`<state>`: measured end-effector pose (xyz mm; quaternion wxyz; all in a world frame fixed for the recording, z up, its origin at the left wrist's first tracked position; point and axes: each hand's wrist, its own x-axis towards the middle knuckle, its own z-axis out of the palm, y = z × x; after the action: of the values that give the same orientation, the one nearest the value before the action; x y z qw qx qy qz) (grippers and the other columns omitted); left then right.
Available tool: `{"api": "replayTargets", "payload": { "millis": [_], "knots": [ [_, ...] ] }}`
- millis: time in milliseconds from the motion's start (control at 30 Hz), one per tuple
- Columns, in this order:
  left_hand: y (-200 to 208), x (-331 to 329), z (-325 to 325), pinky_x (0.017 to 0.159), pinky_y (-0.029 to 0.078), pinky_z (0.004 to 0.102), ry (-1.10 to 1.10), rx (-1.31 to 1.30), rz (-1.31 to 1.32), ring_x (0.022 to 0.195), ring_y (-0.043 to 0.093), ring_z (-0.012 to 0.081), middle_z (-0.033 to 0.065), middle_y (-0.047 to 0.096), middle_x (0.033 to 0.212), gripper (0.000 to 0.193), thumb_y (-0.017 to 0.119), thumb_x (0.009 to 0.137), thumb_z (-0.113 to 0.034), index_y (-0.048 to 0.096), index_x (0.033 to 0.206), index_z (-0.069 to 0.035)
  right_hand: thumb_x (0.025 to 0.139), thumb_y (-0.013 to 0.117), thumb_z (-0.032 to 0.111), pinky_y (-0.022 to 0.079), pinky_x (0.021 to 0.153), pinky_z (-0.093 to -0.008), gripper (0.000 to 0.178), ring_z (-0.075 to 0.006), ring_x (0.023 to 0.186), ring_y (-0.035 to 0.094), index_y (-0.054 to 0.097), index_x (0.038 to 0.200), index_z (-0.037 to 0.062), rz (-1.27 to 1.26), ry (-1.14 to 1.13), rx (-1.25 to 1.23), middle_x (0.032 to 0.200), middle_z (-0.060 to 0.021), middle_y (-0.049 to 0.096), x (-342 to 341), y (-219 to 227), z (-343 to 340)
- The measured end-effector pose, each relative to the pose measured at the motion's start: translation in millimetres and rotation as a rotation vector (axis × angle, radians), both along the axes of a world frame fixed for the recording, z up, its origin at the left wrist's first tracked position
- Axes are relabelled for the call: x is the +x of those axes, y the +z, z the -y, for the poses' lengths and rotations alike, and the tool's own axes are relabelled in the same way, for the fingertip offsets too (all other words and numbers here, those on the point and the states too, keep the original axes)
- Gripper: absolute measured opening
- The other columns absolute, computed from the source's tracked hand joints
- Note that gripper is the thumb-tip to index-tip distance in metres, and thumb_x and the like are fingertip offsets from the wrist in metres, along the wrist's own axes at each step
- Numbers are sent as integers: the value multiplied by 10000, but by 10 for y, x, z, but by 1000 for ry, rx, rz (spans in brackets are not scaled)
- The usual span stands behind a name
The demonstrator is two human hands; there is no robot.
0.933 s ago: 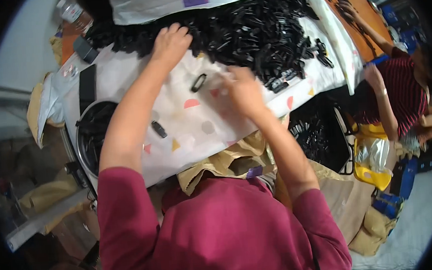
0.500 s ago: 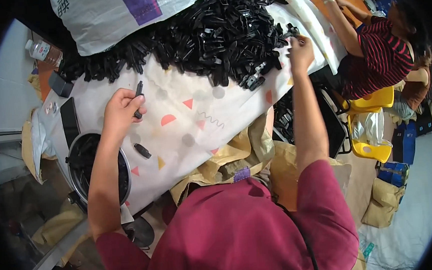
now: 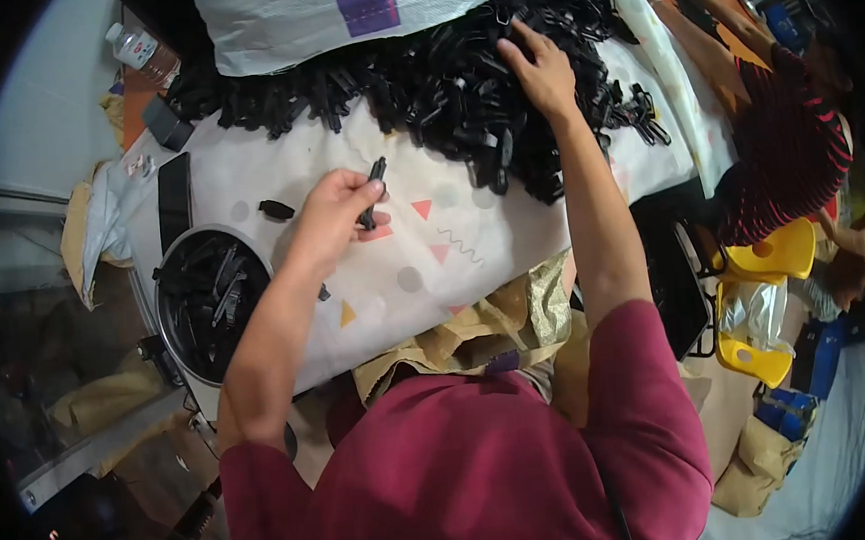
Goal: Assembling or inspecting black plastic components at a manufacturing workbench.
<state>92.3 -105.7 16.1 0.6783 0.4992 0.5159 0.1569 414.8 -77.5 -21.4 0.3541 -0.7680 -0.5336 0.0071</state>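
My left hand (image 3: pixel 337 216) is closed around a slim black plastic piece (image 3: pixel 375 189), held upright between thumb and fingers above the patterned white tablecloth (image 3: pixel 421 246). My right hand (image 3: pixel 545 73) reaches over a large heap of similar black plastic pieces (image 3: pixel 461 107), its fingers stretched out and apart; some fingertips are against the heap. One loose black piece (image 3: pixel 276 211) lies on the cloth left of my left hand. Another dark piece (image 3: pixel 324 293) shows partly from behind my left forearm. A round bowl (image 3: pixel 205 229) holding several black pieces stands beside that forearm.
A white sack (image 3: pixel 275 25) with a purple patch lies on the heap's far side. At the left are a bottle (image 3: pixel 142 55), a dark box (image 3: pixel 168 123) and a flat black slab (image 3: pixel 175 198). To the right, a person in a striped top (image 3: pixel 784 135) works near yellow chairs (image 3: pixel 777 246).
My right hand has moved left from the heap's right end, its fingers now spreading. My left hand has shifted right, still holding the black piece. The whole view has shifted too.
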Motion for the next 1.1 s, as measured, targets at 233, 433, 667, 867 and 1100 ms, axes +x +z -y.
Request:
{"api": "replayTargets", "payload": {
  "millis": [233,433,667,867,1100],
  "knots": [
    [-198,-180,195,586,465,234,153,-92,39,775,624,135,63,620,919,177,535,880,-199,486,974,-57,747,548,565,383,862,-429,508,-316,1056,487,562,1160,269,201,136,47,1164,-117,536,-620,-47,186],
    [-406,-255,305,670,473,256,184,-117,110,778,589,117,92,625,1004,207,522,887,-215,472,1019,-63,800,517,517,329,911,-432,498,-301,1119,429,529,1205,227,445,136,86,1218,-100,496,-890,-9,393],
    [-323,-458,457,630,490,238,294,-87,177,795,615,133,85,624,976,199,526,886,-191,492,1026,-53,660,670,113,460,660,-350,268,-277,760,554,612,919,76,275,616,90,880,-82,588,-1504,21,1245],
    [-51,-593,501,597,481,206,206,-155,369,767,608,115,69,623,965,275,539,882,-218,517,1094,-43,673,642,59,480,617,-364,266,-298,731,570,594,933,38,170,553,-194,848,-120,579,-1750,-37,1405],
    [-82,-612,469,574,483,195,138,-292,559,736,598,101,54,627,940,271,556,874,-237,573,1061,-41,835,571,5,422,515,-194,201,-66,635,515,483,1016,-3,-538,538,-146,821,-43,539,-1849,329,1472]
  ]
}}
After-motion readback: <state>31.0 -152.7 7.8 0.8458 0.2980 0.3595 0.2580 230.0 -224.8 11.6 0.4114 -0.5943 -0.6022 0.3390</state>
